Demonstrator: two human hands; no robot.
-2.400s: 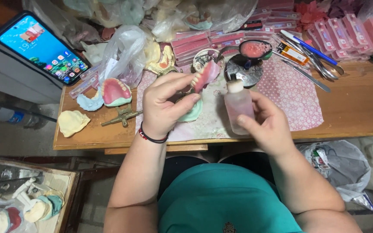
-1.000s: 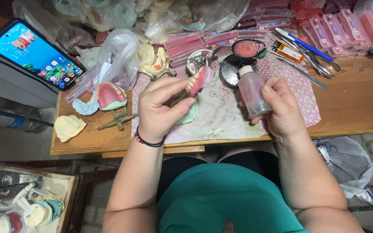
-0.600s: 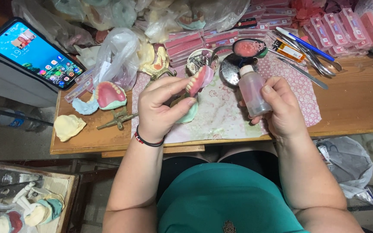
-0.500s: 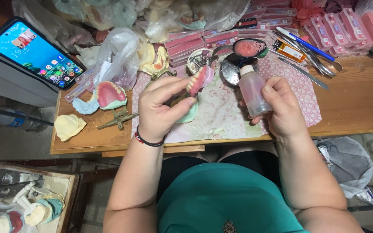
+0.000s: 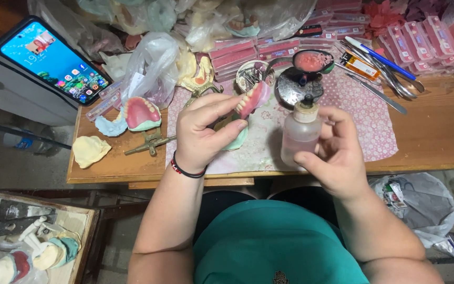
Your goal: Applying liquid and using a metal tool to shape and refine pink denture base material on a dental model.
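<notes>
My left hand [image 5: 203,129] grips a pink denture with white teeth [image 5: 251,98], set on a pale green plaster model, above the patterned cloth [image 5: 366,113]. My right hand [image 5: 334,152] holds a small translucent squeeze bottle [image 5: 299,135] upright, its dark nozzle pointing up, just right of the denture. A small dish of pink material [image 5: 312,61] and a round metal dish [image 5: 296,87] lie right behind the bottle.
A smartphone [image 5: 53,60] leans at the left. Another denture on a green cast [image 5: 138,114], a brass articulator [image 5: 151,143] and a yellowish cast [image 5: 89,150] lie on the wooden table [image 5: 437,137]. Pink tooth boxes, plastic bags and metal tools [image 5: 390,73] crowd the back.
My right hand lifted the bottle off the cloth, then brought it lower and left, closer to the denture. My left hand kept its hold on the denture.
</notes>
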